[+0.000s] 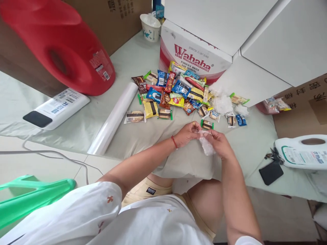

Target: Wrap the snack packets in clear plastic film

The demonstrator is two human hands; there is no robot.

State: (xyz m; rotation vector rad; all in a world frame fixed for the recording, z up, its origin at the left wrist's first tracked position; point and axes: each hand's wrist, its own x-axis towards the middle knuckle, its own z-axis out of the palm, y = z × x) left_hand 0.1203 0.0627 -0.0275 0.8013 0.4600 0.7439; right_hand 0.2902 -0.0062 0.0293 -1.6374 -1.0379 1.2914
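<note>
My left hand (187, 133) and my right hand (219, 143) meet over the pale cloth (143, 136), both pinched on a small clear plastic bag (206, 145) that hangs between them. A red cord circles my left wrist. Just beyond my fingers lies a green-edged snack pack (206, 124), at the near edge of a pile of wrapped snacks (176, 93). What the bag holds, if anything, I cannot make out.
A roll of clear film (113, 117) lies left of the pile. Behind stands a Wahaha carton (191, 56) with open flaps. A red jug (61, 47), a white device (57, 108), a white bottle (304, 151), keys with a black fob (271, 170) and crumpled bags (222, 102) surround.
</note>
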